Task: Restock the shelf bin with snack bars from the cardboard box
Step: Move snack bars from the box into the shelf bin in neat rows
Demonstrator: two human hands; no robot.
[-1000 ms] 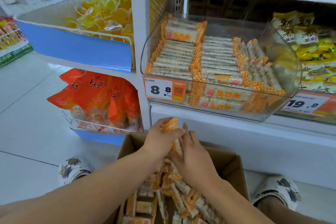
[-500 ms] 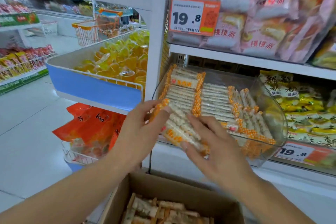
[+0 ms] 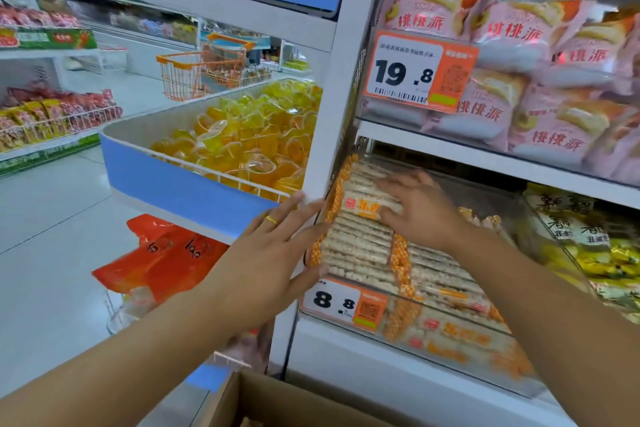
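Observation:
A clear shelf bin [image 3: 549, 255] with an orange 8.8 price tag [image 3: 343, 303] holds rows of snack bars [image 3: 356, 246] in white wrappers with orange checked ends. My right hand [image 3: 420, 213] lies palm down on the back of the left row, fingers spread over the bars. To the left of the bin's front corner, my left hand [image 3: 273, 253] is open with fingers apart, its thumb touching the bin's front wall and nothing in it. Only the rim of the cardboard box [image 3: 294, 406] shows at the bottom edge; its contents are out of sight.
A white shelf upright [image 3: 332, 97] stands just left of the bin. Yellow jelly cups [image 3: 249, 139] fill a blue-fronted tray to the left, with orange bags [image 3: 166, 253] below. Pink packs [image 3: 519, 87] sit on the shelf above, yellow packs [image 3: 606, 253] to the right.
Both hands lifted a bunch of bars out of the box and up to the bin. The bars now lie in the left row; my left hand has let go.

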